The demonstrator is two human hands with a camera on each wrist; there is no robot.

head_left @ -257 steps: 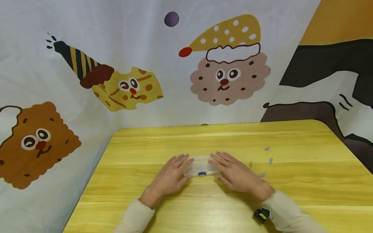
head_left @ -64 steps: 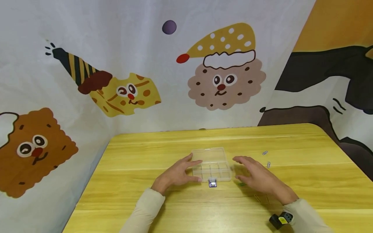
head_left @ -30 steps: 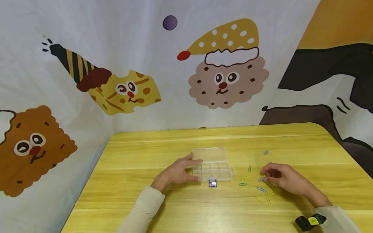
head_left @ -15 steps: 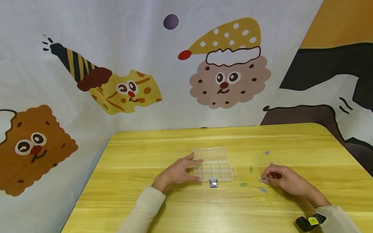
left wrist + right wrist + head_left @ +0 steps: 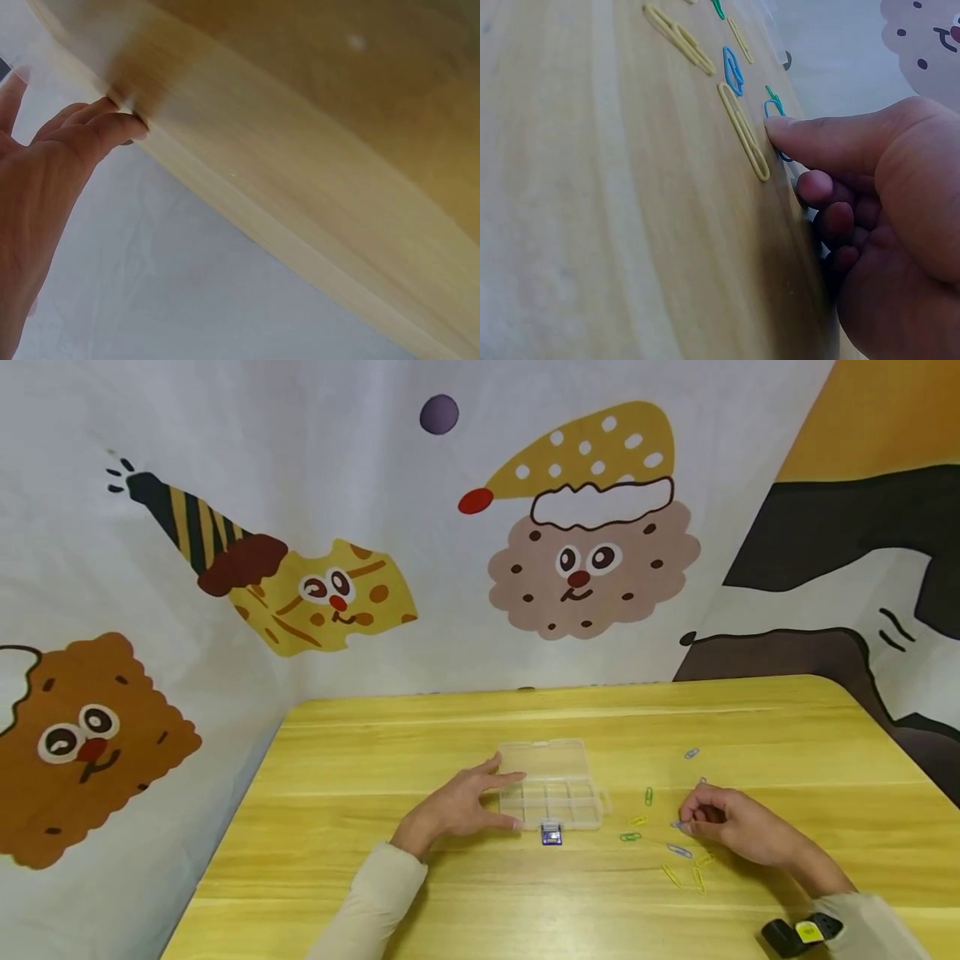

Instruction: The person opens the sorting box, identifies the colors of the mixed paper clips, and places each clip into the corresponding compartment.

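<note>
A clear plastic box (image 5: 558, 802) with small compartments stands on the table, its lid (image 5: 543, 758) folded back. My left hand (image 5: 459, 802) rests at its left end, thumb by the front corner and fingers spread over the side. In the left wrist view, the left hand (image 5: 52, 161) shows its fingertips at the wooden surface; the box is not clear there. My right hand (image 5: 731, 822) pinches a blue paper clip (image 5: 677, 825) at the table. In the right wrist view, the thumb lies over this blue paper clip (image 5: 772, 107), and the other fingers are curled.
Around the right hand lie several loose paper clips: a green one (image 5: 648, 796), a yellow one (image 5: 671, 875), and a blue one (image 5: 679, 851). A blue-marked latch (image 5: 551, 835) hangs at the box's front. Behind the wooden table (image 5: 375, 727) hangs a printed cloth (image 5: 360, 443).
The box was closed between both hands; now its lid is back. My right hand has left the box, moved right to the clips and taken a blue paper clip. The left hand stays at the box.
</note>
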